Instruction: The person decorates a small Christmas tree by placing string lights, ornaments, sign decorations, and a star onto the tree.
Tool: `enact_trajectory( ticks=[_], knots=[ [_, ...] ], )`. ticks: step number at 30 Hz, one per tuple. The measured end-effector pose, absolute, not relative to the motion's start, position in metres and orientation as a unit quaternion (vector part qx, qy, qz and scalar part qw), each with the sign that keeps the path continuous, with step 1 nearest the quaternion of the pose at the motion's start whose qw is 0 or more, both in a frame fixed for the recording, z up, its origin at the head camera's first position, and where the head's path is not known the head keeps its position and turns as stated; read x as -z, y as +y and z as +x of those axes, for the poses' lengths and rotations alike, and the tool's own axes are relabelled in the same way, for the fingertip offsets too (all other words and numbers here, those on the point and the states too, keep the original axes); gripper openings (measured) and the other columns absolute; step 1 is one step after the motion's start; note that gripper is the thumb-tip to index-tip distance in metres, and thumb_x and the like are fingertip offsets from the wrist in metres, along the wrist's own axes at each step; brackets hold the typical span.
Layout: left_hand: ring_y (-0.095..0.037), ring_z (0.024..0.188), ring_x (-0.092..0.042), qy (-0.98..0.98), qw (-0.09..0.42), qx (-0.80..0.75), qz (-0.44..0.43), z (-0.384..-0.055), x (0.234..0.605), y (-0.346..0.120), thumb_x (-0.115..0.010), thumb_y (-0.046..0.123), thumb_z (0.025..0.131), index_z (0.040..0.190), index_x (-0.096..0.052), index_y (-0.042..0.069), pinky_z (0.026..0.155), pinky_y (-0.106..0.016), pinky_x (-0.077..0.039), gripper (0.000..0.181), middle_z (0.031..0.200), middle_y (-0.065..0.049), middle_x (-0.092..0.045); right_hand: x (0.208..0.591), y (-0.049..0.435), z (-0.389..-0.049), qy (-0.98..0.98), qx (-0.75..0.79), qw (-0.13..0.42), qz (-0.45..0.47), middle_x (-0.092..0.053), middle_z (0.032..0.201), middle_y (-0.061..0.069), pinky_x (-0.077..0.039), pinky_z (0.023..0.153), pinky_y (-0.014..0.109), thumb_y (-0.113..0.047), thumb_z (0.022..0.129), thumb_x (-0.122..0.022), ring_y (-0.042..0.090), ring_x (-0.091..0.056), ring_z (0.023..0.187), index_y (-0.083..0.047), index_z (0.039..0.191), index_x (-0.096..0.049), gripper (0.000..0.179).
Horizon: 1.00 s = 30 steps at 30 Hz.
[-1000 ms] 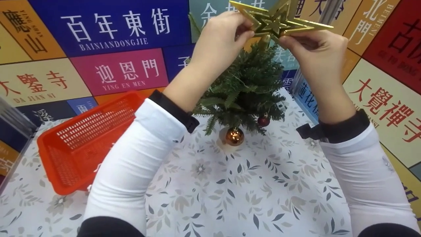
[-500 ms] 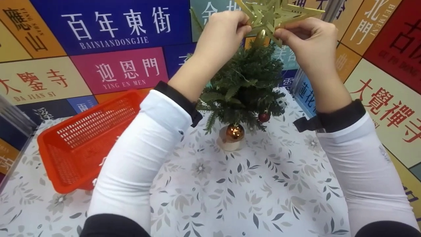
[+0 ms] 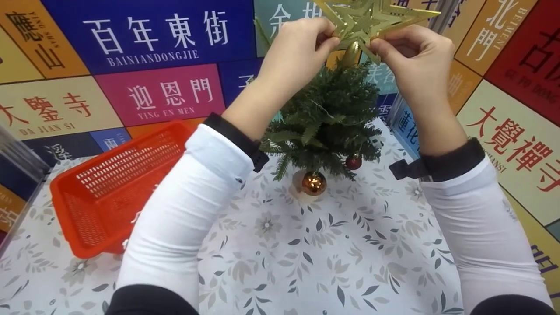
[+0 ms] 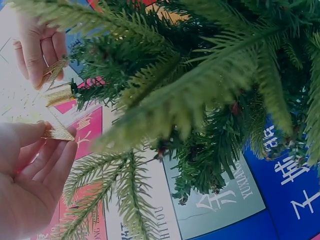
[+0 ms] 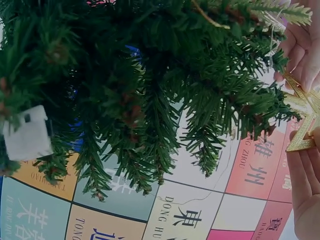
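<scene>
A gold star tree topper (image 3: 365, 24) sits at the tip of a small green Christmas tree (image 3: 323, 109), its gold socket (image 3: 351, 54) over the top twigs. My left hand (image 3: 297, 54) pinches one lower point of the star between thumb and fingers. On the other side my right hand (image 3: 420, 59) pinches another point. In the left wrist view the socket (image 4: 60, 95) meets the tree's tip between both hands. The star (image 5: 302, 110) is cut off by the edge in the right wrist view. An orange-gold bauble (image 3: 314, 183) and a dark red bauble (image 3: 353, 162) hang low on the tree.
A red plastic basket (image 3: 100, 210) stands at the left, partly behind my left sleeve. A white cloth with a leaf pattern (image 3: 280, 253) covers the table. Panels with Chinese lettering (image 3: 153, 39) rise behind and at the right. A white tag-like piece (image 5: 27, 134) shows among the branches.
The star has tilted so its face looks more upward, showing the socket below it. Both hands have shifted slightly and kept their pinch. The tree swayed a little.
</scene>
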<state>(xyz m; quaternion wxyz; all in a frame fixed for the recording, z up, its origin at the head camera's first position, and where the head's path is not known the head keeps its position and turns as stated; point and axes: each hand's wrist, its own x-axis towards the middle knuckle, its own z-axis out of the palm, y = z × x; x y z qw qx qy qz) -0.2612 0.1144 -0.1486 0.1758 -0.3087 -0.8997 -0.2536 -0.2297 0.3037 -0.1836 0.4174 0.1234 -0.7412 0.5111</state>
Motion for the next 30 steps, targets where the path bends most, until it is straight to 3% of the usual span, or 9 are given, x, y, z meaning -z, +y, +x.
enact_trajectory(
  ticks=[4,9,14,22,27,30],
  knots=[
    [-0.004,0.092,-0.057,-0.901,0.182,0.249,-0.306,-0.26,0.149,0.115,-0.048,0.031,0.101,0.119,-0.063,0.014,0.081,-0.015,-0.046,0.028,0.114,0.004,-0.067,0.184,0.308,-0.231,-0.759,-0.521,0.373,0.117,-0.07,0.081,-0.014,-0.054,0.08,0.017,-0.008,0.082,-0.075,0.004,-0.069,0.08,-0.011,0.089,-0.073,0.008],
    [-0.004,0.093,-0.059,-0.899,0.192,0.247,-0.306,-0.26,0.148,0.114,-0.047,0.031,0.102,0.119,-0.062,0.014,0.081,-0.014,-0.046,0.029,0.113,0.004,-0.067,0.183,0.315,-0.233,-0.822,-0.508,0.241,0.095,-0.071,0.089,-0.013,-0.051,0.083,0.015,-0.016,0.081,-0.078,0.003,-0.067,0.086,-0.008,0.105,-0.072,0.026],
    [-0.004,0.093,-0.06,-0.899,0.196,0.245,-0.305,-0.259,0.149,0.113,-0.048,0.03,0.102,0.119,-0.062,0.013,0.081,-0.013,-0.047,0.028,0.113,0.004,-0.067,0.186,0.318,-0.239,-0.854,-0.489,0.154,0.088,-0.07,0.092,-0.013,-0.047,0.084,0.02,-0.02,0.087,-0.073,0.005,-0.062,0.089,-0.009,0.11,-0.071,0.026],
    [-0.005,0.094,-0.061,-0.898,0.211,0.235,-0.305,-0.258,0.15,0.113,-0.048,0.03,0.102,0.117,-0.063,0.013,0.082,-0.014,-0.047,0.028,0.112,0.003,-0.067,0.19,0.312,-0.251,-0.871,-0.466,0.14,0.072,-0.066,0.08,-0.016,-0.038,0.063,0.018,-0.008,0.089,-0.068,0.006,-0.047,0.067,-0.015,0.102,-0.075,0.016],
    [-0.007,0.097,-0.063,-0.899,0.226,0.221,-0.304,-0.258,0.152,0.114,-0.047,0.03,0.102,0.118,-0.062,0.012,0.082,-0.017,-0.049,0.028,0.113,0.002,-0.067,0.192,0.309,-0.257,-0.872,-0.459,0.158,0.066,-0.065,0.077,-0.02,-0.038,0.066,0.02,-0.01,0.089,-0.068,0.006,-0.047,0.069,-0.018,0.096,-0.077,0.014],
    [-0.009,0.098,-0.063,-0.9,0.233,0.202,-0.307,-0.259,0.151,0.116,-0.046,0.03,0.103,0.116,-0.061,0.011,0.082,-0.019,-0.049,0.028,0.112,0.001,-0.066,0.194,0.308,-0.257,-0.869,-0.465,0.16,0.057,-0.063,0.072,-0.018,-0.035,0.06,0.019,-0.01,0.09,-0.068,0.005,-0.043,0.062,-0.019,0.095,-0.077,0.014]
  ],
)
